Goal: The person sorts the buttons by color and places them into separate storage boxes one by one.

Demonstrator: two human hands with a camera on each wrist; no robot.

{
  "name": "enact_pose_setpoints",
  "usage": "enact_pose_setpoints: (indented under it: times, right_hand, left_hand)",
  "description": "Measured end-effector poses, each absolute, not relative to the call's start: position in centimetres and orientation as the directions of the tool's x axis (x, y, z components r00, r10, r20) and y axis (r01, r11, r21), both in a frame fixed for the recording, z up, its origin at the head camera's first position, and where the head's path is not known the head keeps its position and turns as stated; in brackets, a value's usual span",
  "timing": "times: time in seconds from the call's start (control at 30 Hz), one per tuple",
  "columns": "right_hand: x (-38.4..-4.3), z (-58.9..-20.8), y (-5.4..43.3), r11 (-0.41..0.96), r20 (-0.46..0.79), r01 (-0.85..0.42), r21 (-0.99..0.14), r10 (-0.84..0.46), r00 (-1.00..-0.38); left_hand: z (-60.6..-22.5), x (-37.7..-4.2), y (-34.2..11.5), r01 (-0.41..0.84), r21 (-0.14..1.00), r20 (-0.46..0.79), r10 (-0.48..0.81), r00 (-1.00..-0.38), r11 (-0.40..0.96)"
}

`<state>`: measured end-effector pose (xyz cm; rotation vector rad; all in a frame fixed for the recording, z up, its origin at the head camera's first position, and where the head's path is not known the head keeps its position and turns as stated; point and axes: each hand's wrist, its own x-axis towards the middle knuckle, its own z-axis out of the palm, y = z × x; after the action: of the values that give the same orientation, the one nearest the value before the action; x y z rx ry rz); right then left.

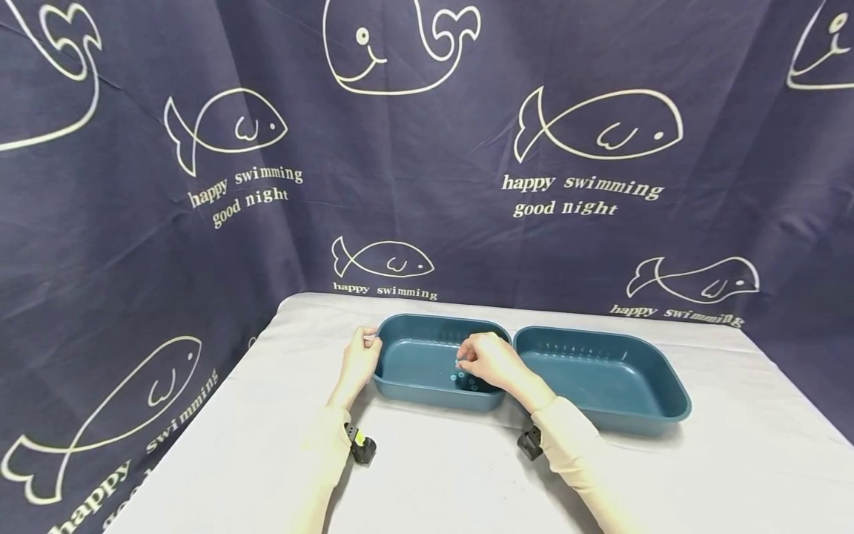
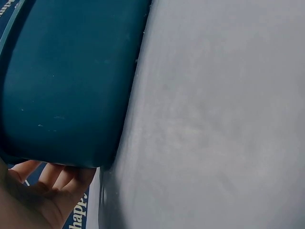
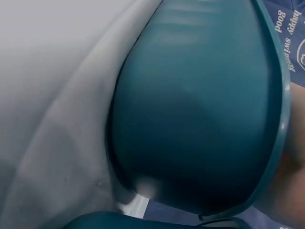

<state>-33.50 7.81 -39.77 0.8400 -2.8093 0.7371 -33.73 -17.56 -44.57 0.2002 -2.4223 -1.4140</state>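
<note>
Two teal plastic bins stand end to end in the head view. My left hand (image 1: 361, 357) grips the outer end of the left bin (image 1: 427, 395); in the left wrist view its fingers (image 2: 64, 181) bend against the end wall. My right hand (image 1: 492, 359) reaches over the front rim into the same bin, fingertips together, seeming to pinch a small light-blue piece (image 1: 459, 364). Below it, several small round light-blue pieces (image 1: 462, 376) lie on the bin floor in shadow. In the right wrist view the bin wall hides the right fingers.
The right bin (image 1: 617, 378) adjoins the left one, with no hand in it. Both stand on a white cloth-covered table (image 1: 440, 467). A dark blue curtain (image 1: 467, 245) with white fish drawings hangs behind and to the sides.
</note>
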Motion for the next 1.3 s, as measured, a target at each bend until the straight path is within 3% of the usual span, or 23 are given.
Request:
enact_pose_setpoints:
  times: [1.3]
  right_hand:
    - [-35.3, -40.5, 7.3, 0.771, 0.220, -0.493, -0.402, -0.441, -0.870]
  left_hand:
    - [-44.8, -33.8, -17.6, 0.059, 0.860, 0.226, -0.274, -0.935, 0.507]
